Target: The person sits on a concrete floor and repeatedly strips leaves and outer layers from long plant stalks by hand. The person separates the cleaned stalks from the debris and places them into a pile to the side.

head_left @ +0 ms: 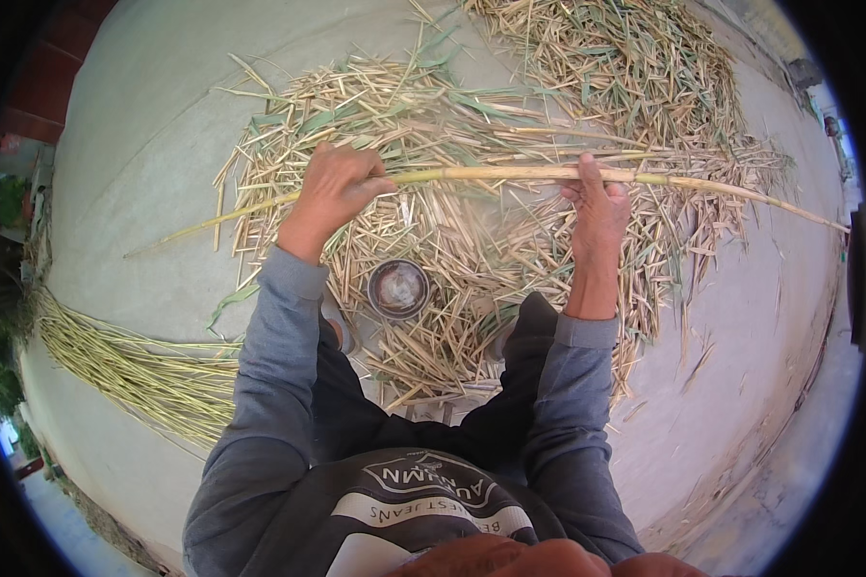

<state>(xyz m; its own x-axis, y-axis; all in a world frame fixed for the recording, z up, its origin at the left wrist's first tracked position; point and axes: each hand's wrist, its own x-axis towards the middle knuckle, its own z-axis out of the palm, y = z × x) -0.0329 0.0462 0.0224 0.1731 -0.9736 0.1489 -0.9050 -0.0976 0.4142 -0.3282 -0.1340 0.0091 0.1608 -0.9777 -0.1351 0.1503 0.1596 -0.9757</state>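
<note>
A long, jointed reed stalk (491,173) stretches across in front of me, pale tan along the middle and right, yellower and thinner toward its left end. My left hand (342,183) is closed around it, knuckles up. Farther right, my right hand (598,207) grips the same stalk, with the thumb pointing up along its near side and the fingers curled under. Below the stalk, loose dry leaf sheaths (433,226) cover the ground. Between my feet stands a small dark round bowl (372,291) with something whitish inside that I cannot make out.
A bundle of thin, greenish-yellow stalks (135,365) lies on the concrete floor (164,125) to my left. At the far right rises a larger heap of dry leaves and husks (635,67). Several longer stalks lie across the litter beyond my hands.
</note>
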